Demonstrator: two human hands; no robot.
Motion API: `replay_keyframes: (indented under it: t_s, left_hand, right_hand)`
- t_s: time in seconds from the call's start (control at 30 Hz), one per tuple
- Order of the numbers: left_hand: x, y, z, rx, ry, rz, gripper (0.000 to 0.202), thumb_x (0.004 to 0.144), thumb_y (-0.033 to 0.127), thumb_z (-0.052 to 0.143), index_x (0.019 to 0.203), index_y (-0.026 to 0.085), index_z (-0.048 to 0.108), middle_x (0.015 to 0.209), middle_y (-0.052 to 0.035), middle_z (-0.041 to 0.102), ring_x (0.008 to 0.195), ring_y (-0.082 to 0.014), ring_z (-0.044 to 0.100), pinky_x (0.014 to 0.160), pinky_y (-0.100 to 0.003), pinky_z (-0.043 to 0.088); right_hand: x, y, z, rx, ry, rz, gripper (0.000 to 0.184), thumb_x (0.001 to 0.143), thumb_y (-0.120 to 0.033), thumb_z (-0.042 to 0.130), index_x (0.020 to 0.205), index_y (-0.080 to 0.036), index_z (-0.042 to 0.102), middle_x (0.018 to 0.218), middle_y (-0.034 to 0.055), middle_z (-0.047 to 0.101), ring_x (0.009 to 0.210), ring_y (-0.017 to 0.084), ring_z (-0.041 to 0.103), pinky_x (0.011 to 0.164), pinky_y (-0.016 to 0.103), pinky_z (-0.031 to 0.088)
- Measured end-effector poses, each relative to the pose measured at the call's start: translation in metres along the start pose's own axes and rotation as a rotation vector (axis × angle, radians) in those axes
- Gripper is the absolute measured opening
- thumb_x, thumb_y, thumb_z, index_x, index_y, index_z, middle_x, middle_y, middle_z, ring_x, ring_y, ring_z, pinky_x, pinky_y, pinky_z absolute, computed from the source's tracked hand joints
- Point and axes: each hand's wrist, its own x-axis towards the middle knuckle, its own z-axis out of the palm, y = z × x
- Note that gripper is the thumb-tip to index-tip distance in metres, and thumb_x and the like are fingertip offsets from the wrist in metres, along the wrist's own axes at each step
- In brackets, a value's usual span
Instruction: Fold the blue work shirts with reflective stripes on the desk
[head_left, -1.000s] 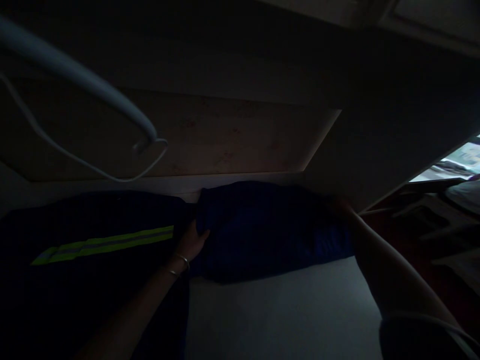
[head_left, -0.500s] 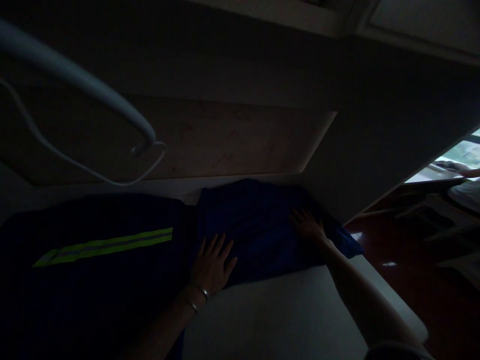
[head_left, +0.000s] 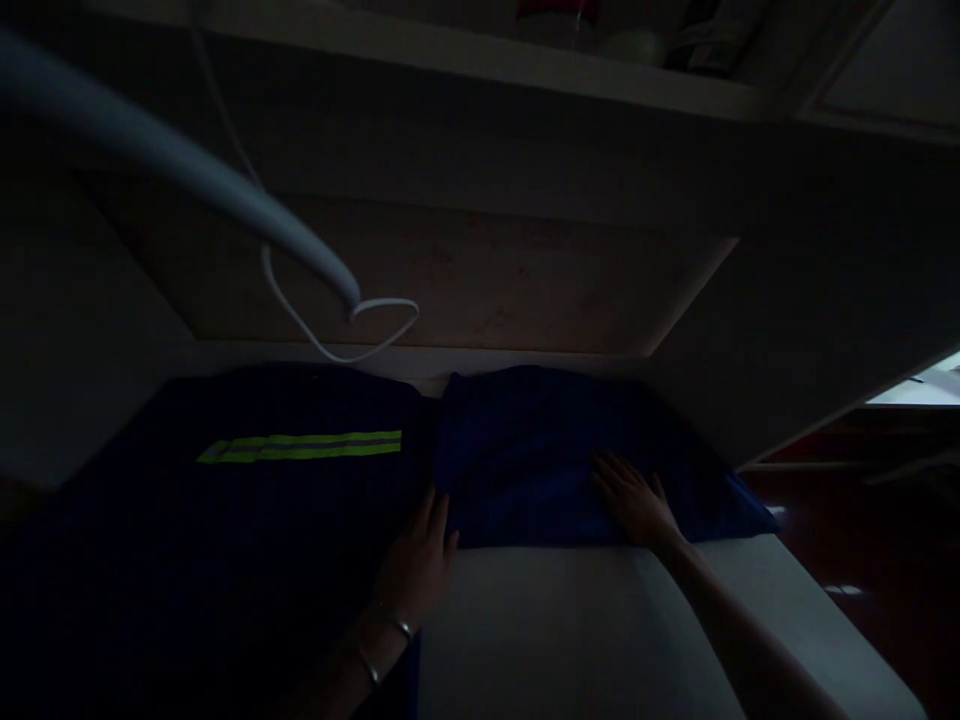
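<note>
The scene is very dark. A folded blue cloth lies on a pale surface against the back. My right hand rests flat on the cloth's right part, fingers stretched out. My left hand, bracelets on its wrist, lies flat at the cloth's left front corner, beside a dark garment with a yellow-green reflective stripe.
A pale curved pipe with a white cord loop hangs above the garments. A wooden back panel and a shelf rise behind. A reddish floor shows at right.
My left hand has slid off the blue cloth toward its front left corner. My right hand has moved slightly toward me on the cloth. The view has shifted to the left.
</note>
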Motion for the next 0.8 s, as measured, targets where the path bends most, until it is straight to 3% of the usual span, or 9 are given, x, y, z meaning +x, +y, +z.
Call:
replay_keyframes:
  t_s: [0.2,0.4,0.5,0.67,0.8]
  left_hand:
    - [0.003,0.025,0.001,-0.194,-0.005,0.009,0.054,0.089,0.01,0.034,0.142,0.018,0.043,0.154,-0.0094,0.041,0.141,-0.0205,0.039,0.113,-0.038,0.04]
    - [0.009,0.028,0.01,-0.237,0.018,-0.031,0.057,0.089,0.028,0.047,0.143,0.009,0.041,0.152,-0.0205,0.039,0.142,-0.0337,0.035,0.116,-0.052,0.031]
    - [0.014,0.031,0.012,-0.35,0.002,-0.03,0.061,0.089,0.032,0.048,0.144,0.008,0.039,0.153,-0.0206,0.038,0.142,-0.0305,0.035,0.118,-0.048,0.03]
    - [0.024,0.027,-0.001,-0.456,-0.115,0.041,0.06,0.089,0.035,0.048,0.142,0.007,0.042,0.151,-0.0164,0.042,0.139,-0.0233,0.041,0.116,-0.036,0.033]
    - [0.003,0.012,-0.033,-0.373,-0.104,0.097,0.054,0.089,0.034,0.048,0.14,0.015,0.048,0.144,-0.0122,0.051,0.131,-0.0268,0.048,0.112,-0.041,0.038]
  right_hand:
    - [0.011,0.037,0.012,-0.114,-0.096,0.056,0.056,0.099,-0.044,0.016,0.153,-0.037,0.026,0.163,-0.0021,0.016,0.149,0.028,0.015,0.109,0.073,0.014]
    - [0.022,0.056,0.002,-0.091,-0.108,0.195,0.059,0.097,-0.041,0.015,0.154,-0.032,0.026,0.162,0.0022,0.021,0.148,0.026,0.017,0.113,0.067,0.016]
    - [0.026,0.054,-0.009,-0.145,-0.148,0.154,0.06,0.092,-0.042,0.03,0.15,-0.031,0.036,0.159,0.0062,0.03,0.147,0.029,0.022,0.114,0.064,0.016]
    - [0.033,0.02,-0.038,-0.114,-0.144,0.215,0.056,0.089,-0.033,0.035,0.142,-0.023,0.05,0.151,0.0139,0.042,0.139,0.036,0.037,0.109,0.067,0.026]
    - [0.027,-0.057,-0.063,0.206,0.078,0.209,0.051,0.091,-0.039,0.036,0.131,-0.016,0.058,0.133,0.0181,0.059,0.119,0.034,0.058,0.098,0.05,0.045]
